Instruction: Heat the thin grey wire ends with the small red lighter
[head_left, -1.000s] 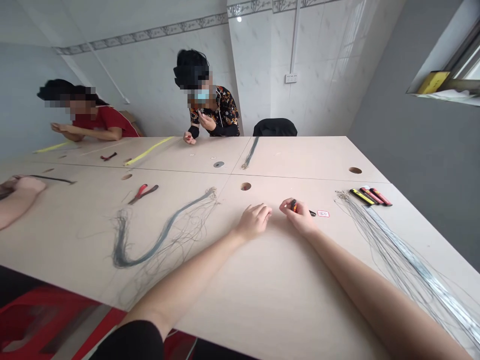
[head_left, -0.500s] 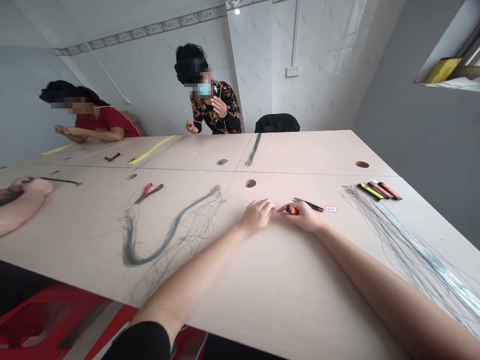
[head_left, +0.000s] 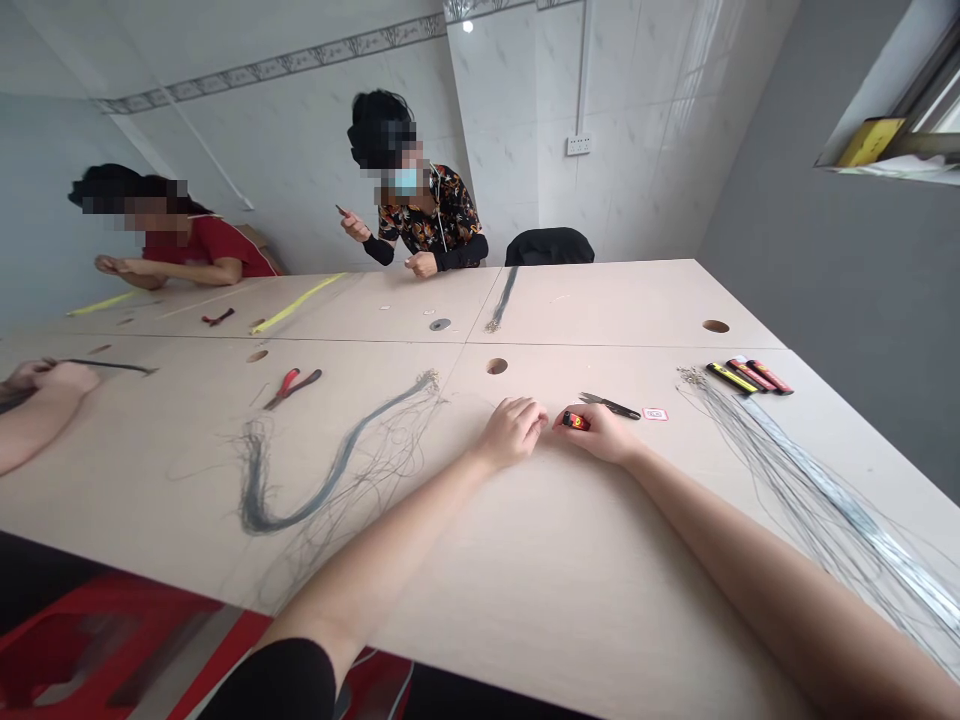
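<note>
In the head view my left hand (head_left: 513, 432) rests on the table with its fingers pinched together. What it holds, if anything, is too fine or hidden to make out. Close by on the right, my right hand (head_left: 604, 434) is closed around a lighter (head_left: 576, 421), whose black end and red-and-yellow body show above the fingers. The two sets of fingertips nearly meet. Just beyond the right hand lies a pair of dark thread snips (head_left: 619, 408), beside a small red-edged label (head_left: 655, 414). A bundle of thin grey cords (head_left: 346, 462) curves across the table left of my left forearm.
On the right lie several lighters (head_left: 750, 376) and more grey strands beside a shiny plastic sleeve (head_left: 847, 500). Red-handled pliers (head_left: 292, 385) rest at the left. Round holes (head_left: 496, 366) pierce the tabletop. Two people work opposite; another person's hands (head_left: 52, 380) are at far left.
My hands stay almost in place, the lighter turning slightly in the right one. Across the table, the person in the patterned top has lowered one hand and raised the other. The view shifts slightly.
</note>
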